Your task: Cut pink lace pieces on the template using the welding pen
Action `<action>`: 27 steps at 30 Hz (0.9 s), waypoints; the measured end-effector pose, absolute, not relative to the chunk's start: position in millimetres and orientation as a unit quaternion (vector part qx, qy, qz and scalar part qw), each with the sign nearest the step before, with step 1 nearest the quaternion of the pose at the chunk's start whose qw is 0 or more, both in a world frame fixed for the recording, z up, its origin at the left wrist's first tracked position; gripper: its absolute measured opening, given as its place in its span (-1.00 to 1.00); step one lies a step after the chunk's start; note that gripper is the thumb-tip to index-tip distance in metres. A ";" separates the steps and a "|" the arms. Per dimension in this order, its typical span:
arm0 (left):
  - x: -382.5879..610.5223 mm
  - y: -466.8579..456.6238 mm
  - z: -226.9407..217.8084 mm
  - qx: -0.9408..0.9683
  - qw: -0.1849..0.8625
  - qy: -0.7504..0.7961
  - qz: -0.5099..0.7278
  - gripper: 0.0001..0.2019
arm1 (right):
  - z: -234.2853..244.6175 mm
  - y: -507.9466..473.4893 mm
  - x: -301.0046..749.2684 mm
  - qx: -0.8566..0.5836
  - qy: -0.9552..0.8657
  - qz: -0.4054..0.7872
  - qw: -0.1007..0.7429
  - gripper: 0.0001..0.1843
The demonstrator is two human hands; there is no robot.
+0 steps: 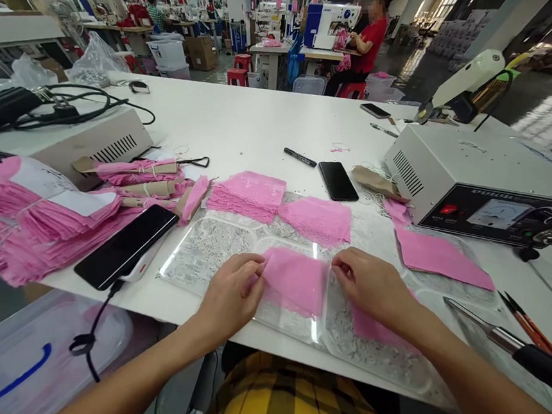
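A pink fabric piece (296, 281) lies on a clear plastic plate (197, 249) in front of me, between my hands. My left hand (235, 291) has thumb and fingers pinched together at the left edge of that piece. On the other side my right hand (367, 283) is closed in a pinch just off its right edge; what its fingertips hold is too small to make out. Under my right forearm a second pink piece (378, 328) is partly hidden. Two pink fabric stacks, a left one (249, 196) and a right one (318, 219), sit just beyond.
At the left are bundled pink pieces (39, 211) and a large phone (127, 246) with a cable. A smaller phone (338, 181) and a marker (299, 157) lie ahead. Right: a metered machine (490, 175), flat pink stack (442, 260) and black-handled tool (535, 358). A person sews beyond.
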State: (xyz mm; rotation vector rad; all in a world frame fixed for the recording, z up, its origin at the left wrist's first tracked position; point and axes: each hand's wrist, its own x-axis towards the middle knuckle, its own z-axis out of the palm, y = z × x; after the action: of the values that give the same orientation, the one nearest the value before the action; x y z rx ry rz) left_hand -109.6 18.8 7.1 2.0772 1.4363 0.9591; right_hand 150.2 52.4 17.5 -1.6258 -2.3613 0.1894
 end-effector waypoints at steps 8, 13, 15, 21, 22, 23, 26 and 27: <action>-121.2 7.6 -6.8 0.785 0.096 0.530 0.307 -0.89 | 13.8 58.6 140.5 -0.577 -0.803 0.100 0.109 -0.85; -119.0 8.4 -9.6 0.789 0.086 0.510 0.331 -0.90 | 17.4 59.5 135.5 -0.597 -0.780 0.164 0.088 -0.87; -119.3 8.6 -10.6 0.788 0.078 0.507 0.339 -0.90 | 20.9 60.3 133.2 -0.600 -0.774 0.192 0.067 -0.85; -120.8 7.4 -11.7 0.789 0.052 0.512 0.336 -0.90 | 33.7 65.9 136.0 -0.594 -0.756 0.262 0.084 -0.81; -120.9 7.2 -11.6 0.789 0.048 0.512 0.335 -0.90 | 34.5 66.8 137.0 -0.593 -0.754 0.269 0.090 -0.81; -120.8 7.1 -11.6 0.790 0.045 0.513 0.334 -0.90 | 34.4 67.5 137.6 -0.593 -0.752 0.272 0.094 -0.82; -120.5 7.0 -11.8 0.790 0.042 0.514 0.332 -0.90 | 28.3 68.1 137.1 -0.599 -0.748 0.269 0.096 -0.85; -120.3 7.1 -11.9 0.790 0.041 0.514 0.332 -0.90 | 25.1 68.1 136.3 -0.601 -0.747 0.268 0.094 -0.85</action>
State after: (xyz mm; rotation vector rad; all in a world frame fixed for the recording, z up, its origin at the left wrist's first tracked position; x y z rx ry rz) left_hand -120.3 7.1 -11.9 2.4196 1.5744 1.0167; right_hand 136.3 68.1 25.1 -1.7830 -2.2155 0.7946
